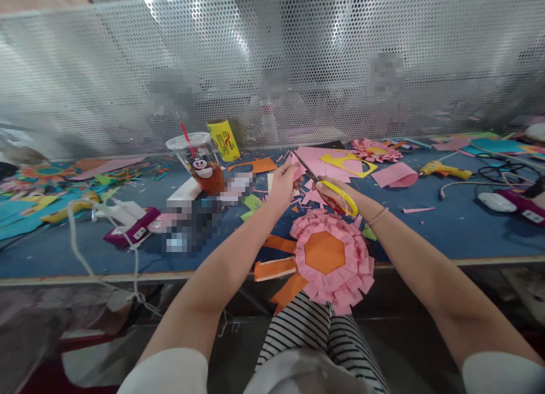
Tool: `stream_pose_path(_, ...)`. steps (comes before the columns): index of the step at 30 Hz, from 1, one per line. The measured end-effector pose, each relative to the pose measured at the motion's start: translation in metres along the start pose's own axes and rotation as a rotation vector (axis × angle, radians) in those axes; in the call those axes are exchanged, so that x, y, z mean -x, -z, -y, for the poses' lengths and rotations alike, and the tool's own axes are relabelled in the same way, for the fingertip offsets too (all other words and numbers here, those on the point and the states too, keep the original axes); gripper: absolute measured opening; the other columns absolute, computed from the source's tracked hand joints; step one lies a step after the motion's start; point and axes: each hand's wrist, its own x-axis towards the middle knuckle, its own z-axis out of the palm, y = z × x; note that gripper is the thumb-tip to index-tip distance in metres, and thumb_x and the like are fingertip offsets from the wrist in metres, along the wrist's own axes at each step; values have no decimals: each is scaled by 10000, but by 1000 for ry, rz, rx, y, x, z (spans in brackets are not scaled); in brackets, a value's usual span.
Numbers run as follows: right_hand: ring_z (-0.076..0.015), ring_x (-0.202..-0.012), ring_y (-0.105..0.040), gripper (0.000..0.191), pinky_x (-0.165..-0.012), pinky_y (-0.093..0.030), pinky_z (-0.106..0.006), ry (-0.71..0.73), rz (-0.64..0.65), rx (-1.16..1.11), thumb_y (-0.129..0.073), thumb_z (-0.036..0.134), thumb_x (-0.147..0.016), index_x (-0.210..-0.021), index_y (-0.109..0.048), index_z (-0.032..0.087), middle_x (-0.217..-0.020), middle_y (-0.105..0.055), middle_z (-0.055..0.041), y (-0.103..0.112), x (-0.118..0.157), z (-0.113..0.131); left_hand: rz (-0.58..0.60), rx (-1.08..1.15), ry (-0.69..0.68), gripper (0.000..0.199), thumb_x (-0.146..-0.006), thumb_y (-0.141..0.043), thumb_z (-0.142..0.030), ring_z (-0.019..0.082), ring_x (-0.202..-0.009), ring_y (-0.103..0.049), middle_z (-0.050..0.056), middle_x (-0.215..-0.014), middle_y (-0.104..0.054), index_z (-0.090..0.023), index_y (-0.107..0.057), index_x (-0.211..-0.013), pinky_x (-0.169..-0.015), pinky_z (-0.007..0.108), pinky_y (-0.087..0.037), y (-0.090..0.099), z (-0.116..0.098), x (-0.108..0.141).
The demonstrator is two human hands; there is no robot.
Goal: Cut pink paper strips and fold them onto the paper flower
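My left hand point(284, 181) is closed on a small piece of pink paper point(298, 166) above the table. In my right hand point(336, 192) is a pair of scissors point(347, 198) with yellow and red handles, its dark blades pointing up and left at the pink paper. My fingers partly hide the handles. Below my hands, a pink paper rosette point(360, 258) with an orange centre and orange paper tails overhangs the table's front edge, above my lap. Pink scraps point(313, 200) lie around and beneath my hands.
A plastic cup point(200, 161) with brown drink and a red straw stands left, beside a yellow can-like cylinder point(224, 139). To the right lie a yellow glue gun point(447, 170), cables and a purple power strip point(522, 206). Another purple strip point(131, 226) lies left. A perforated metal screen point(272, 36) rises behind.
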Motion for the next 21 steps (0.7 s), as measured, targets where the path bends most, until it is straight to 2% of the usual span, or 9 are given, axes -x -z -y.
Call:
stream_pose_path(8,-79,-469,-335,463,-446,-271,-220,29,-36,123,-346,626,-793,-793,-470,179,-538,-384,45,-3,1,8,16,12,17,220,-686,-618,-317,40,-377,-394,-32,-457,-475,-151,-507,-594,-387,173,-275,0,1,2)
stream_pose_path(13,-88,-485,-351,496,-467,-284,-229,47,-79,181,-290,643,-803,-761,-458,178,-527,-403,36,-5,0,11,36,87,81,212,-677,-623,-317,38,-372,-390,-32,-464,-491,-153,-507,-607,-390,171,-285,0,0,0)
stream_pose_path(17,-95,-516,-372,484,-490,-294,-237,82,-113,234,-297,643,-800,-691,-416,187,-544,-426,24,-6,-1,11,55,118,156,202,-655,-638,-312,41,-385,-410,-21,-490,-519,-149,-525,-617,-396,172,-300,-1,-1,2)
stream_pose_path(21,-102,-547,-391,462,-499,-307,-240,127,-172,219,-337,639,-788,-706,-420,192,-600,-439,17,-5,-1,10,38,140,167,219,-638,-659,-322,45,-413,-435,-19,-512,-528,-151,-524,-612,-420,172,-323,-3,-2,5)
